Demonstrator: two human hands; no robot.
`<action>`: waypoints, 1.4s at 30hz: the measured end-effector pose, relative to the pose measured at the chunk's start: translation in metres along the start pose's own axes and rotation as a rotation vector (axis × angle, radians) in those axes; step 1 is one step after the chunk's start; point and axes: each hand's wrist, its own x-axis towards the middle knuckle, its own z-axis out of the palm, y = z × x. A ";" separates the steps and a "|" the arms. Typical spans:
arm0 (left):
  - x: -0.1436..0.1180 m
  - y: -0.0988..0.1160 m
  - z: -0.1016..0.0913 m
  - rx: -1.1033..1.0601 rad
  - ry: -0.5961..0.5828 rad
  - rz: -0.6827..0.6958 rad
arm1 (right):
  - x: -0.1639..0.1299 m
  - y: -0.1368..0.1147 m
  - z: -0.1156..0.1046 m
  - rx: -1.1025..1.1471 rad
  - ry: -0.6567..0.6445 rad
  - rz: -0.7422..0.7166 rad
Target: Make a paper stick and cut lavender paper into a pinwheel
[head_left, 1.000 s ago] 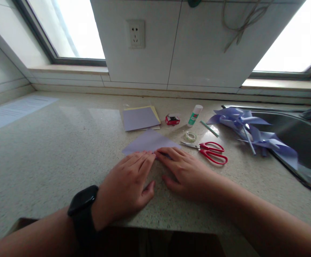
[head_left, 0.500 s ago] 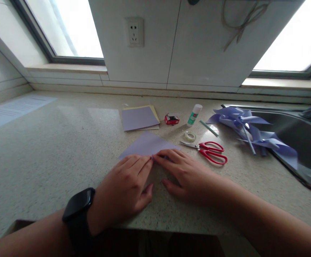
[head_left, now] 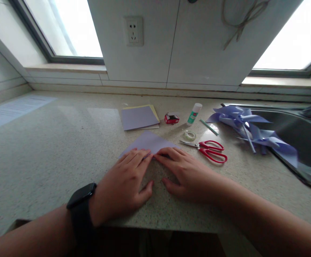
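Note:
A purple sheet of paper (head_left: 150, 140), folded into a triangle, lies on the counter with its point away from me. My left hand (head_left: 128, 180) presses its near edge, fingers stretched out side by side and thumb apart. On the right half of the same edge rests my right hand (head_left: 183, 171), its fingers extended and its thumb spread. Both index fingertips almost meet at the middle of the edge, and the hands cover most of that edge. Just right of the paper are red-handled scissors (head_left: 211, 150) and a small tape roll (head_left: 189, 135).
Behind the folded sheet are a stack of coloured paper (head_left: 139, 118), a small red box (head_left: 172, 118), a glue stick (head_left: 194, 114) and a green stick (head_left: 209, 127). Purple pinwheels (head_left: 252, 130) lie on the rim of a sink (head_left: 300, 142). A printed sheet (head_left: 16, 109) is far left.
My left hand has slid slightly up and left along the paper's edge, its fingers a little more spread over it. The right hand stays nearly in place.

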 end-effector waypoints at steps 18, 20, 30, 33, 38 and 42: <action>0.001 0.001 -0.001 -0.006 0.011 -0.015 | -0.001 0.006 0.006 -0.044 0.080 -0.006; 0.002 0.000 -0.001 -0.002 0.000 -0.023 | -0.001 0.006 0.006 -0.052 0.080 0.007; 0.000 -0.001 0.001 -0.025 0.010 -0.054 | 0.002 0.006 0.007 -0.052 0.070 0.037; -0.001 -0.001 0.002 -0.023 0.009 -0.046 | 0.003 0.006 0.006 -0.044 0.070 0.045; -0.001 -0.001 0.002 -0.003 0.012 -0.035 | 0.005 0.007 0.005 -0.020 0.081 0.044; 0.000 0.000 0.001 -0.004 0.019 -0.051 | 0.005 0.007 0.006 -0.053 0.090 0.040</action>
